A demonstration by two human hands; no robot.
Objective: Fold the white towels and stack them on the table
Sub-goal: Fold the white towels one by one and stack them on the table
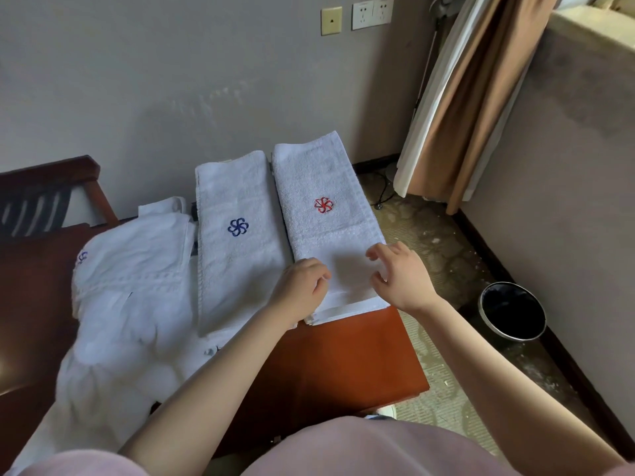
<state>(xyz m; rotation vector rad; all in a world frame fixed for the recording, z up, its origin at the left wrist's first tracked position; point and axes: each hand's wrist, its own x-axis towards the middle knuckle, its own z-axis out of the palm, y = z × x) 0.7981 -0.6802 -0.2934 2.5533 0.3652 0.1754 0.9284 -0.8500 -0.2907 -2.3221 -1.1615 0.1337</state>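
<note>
A long, folded white terry towel with a red flower emblem (330, 235) lies on the reddish-brown wooden counter (343, 355), running from its near end at 6 o'clock to its far end at 12 o'clock, along the counter's right edge. Just beside it at 9 o'clock, edge to edge, lies a second folded white terry towel with a blue flower emblem (237, 249), set the same way.

The left hand (302, 286) rests on the near left corner of the red-emblem towel. Its fingers (321, 274) are curled inward with their tips down on the cloth; whether they pinch a layer or only press on it cannot be told. The right hand (402, 276) is over the near right part of the same towel, its fingers (378, 250) spread and bent like a claw, with nothing between them.

Further toward 9 o'clock a rumpled heap of unfolded white towels (130, 304) covers the counter's left part and spills toward 7 o'clock; one piece bears a blue emblem. Behind the heap, at 10 o'clock, stands a dark wooden slat-back chair (51, 190). On the floor at 3 o'clock sits a round black waste bin with a metal rim (512, 310), close to the wall. A tan-and-white curtain (474, 97) hangs at 1 o'clock, and white wall sockets (372, 13) sit at 12 o'clock.
</note>
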